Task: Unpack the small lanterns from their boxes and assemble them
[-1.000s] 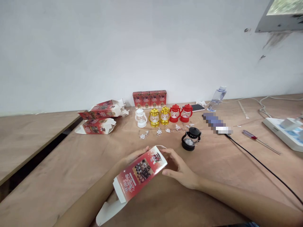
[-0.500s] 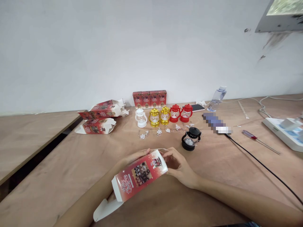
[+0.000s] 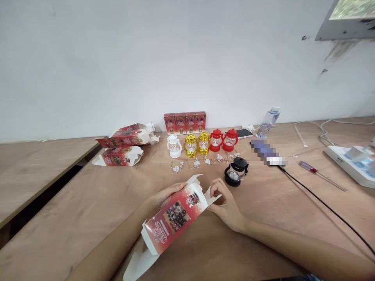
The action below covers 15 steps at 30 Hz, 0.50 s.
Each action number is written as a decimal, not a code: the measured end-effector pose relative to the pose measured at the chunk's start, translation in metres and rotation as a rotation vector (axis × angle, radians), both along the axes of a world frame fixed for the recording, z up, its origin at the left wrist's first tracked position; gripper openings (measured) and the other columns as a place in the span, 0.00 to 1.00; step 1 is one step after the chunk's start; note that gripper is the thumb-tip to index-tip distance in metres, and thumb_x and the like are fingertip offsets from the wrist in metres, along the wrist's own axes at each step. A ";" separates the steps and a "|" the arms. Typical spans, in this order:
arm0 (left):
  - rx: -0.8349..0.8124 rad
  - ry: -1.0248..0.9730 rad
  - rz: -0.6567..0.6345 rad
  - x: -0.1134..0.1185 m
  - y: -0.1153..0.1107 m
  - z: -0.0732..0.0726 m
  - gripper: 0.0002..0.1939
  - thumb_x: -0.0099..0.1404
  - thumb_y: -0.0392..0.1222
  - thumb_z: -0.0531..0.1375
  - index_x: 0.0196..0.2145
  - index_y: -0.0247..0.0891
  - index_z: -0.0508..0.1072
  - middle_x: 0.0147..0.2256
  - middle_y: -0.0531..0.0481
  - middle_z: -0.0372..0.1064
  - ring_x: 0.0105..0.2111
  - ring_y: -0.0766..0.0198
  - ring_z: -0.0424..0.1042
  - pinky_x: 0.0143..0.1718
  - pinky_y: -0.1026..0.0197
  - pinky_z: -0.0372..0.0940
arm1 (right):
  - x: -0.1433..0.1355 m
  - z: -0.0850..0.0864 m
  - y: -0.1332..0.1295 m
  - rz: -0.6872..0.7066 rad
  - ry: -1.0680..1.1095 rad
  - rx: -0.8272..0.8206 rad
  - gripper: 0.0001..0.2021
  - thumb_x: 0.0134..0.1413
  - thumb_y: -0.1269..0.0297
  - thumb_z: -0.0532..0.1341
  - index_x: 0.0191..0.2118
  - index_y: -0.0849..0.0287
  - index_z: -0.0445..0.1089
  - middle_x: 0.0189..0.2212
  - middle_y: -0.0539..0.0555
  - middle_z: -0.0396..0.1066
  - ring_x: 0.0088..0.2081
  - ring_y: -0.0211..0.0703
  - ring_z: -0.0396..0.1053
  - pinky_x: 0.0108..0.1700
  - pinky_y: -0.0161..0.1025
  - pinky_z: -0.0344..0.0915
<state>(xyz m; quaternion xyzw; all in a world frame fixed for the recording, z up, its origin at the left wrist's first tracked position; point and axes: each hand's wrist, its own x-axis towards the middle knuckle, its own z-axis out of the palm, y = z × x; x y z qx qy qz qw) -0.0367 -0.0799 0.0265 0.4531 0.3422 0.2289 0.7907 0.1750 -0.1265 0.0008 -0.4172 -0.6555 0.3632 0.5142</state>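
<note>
Gripping the red box along its far side with the left hand, out over the near part of the desk, printed panel up, slanting from lower left to upper right! Across to the right hand, pinching a white flap at the upper end between thumb and curled fingers! With another flap poking up at that same end, and a long white tongue hanging off the lower one!

Just past the right hand to the black lantern, then back a little to a line of wire pieces with white tags. Straight behind those to the upright row: one white lantern, two gold lanterns, two red lanterns! Further back, against the wall, to four small red boxes side by side. Away left to two opened boxes, lying close together. Over right for a clear bottle, a screwdriver and, at the edge, a white power strip
</note>
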 end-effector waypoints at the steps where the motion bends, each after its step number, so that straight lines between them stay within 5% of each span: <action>1: -0.020 -0.015 -0.004 0.001 0.003 0.001 0.22 0.60 0.52 0.57 0.47 0.36 0.70 0.36 0.50 0.72 0.37 0.59 0.71 0.42 0.59 0.62 | 0.000 0.000 0.000 0.013 0.001 -0.013 0.13 0.45 0.62 0.64 0.26 0.57 0.58 0.34 0.51 0.55 0.34 0.38 0.59 0.32 0.33 0.59; 10: 0.014 -0.129 -0.106 0.005 0.014 -0.002 0.31 0.49 0.45 0.66 0.50 0.34 0.68 0.32 0.48 0.71 0.29 0.65 0.69 0.33 0.65 0.62 | 0.005 0.007 -0.002 0.220 0.027 0.015 0.11 0.49 0.55 0.62 0.31 0.56 0.64 0.47 0.57 0.56 0.49 0.48 0.60 0.41 0.39 0.63; 15: 0.010 -0.192 -0.119 0.008 0.018 -0.006 0.30 0.50 0.41 0.66 0.51 0.35 0.67 0.32 0.49 0.71 0.28 0.65 0.69 0.32 0.65 0.61 | 0.009 0.006 0.000 0.217 0.037 0.007 0.17 0.50 0.46 0.58 0.36 0.55 0.64 0.48 0.57 0.58 0.48 0.48 0.61 0.46 0.43 0.61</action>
